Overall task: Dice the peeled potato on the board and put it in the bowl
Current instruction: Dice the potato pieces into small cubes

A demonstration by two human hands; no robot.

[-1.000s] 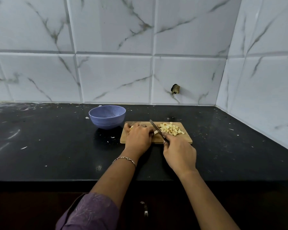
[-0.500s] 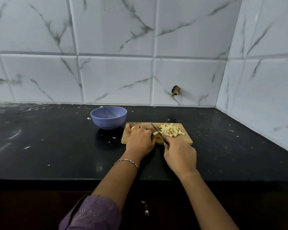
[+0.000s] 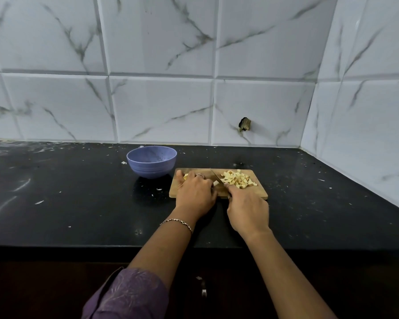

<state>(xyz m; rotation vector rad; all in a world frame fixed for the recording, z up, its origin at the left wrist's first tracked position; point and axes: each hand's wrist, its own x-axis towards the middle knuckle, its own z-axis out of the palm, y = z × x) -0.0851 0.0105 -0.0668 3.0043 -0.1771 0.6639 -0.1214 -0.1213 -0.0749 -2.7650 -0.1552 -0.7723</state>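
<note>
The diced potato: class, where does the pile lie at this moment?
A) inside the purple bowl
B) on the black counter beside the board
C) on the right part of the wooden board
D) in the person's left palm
C: the diced potato is heaped on the wooden board, to the right of the knife, and the bowl shows no pieces inside.

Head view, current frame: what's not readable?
- Head view: uncut potato mostly under the left hand.
- Head view: knife handle enclosed by the right hand; only blade shows.
- Head view: bowl bottom hidden behind its near wall.
</note>
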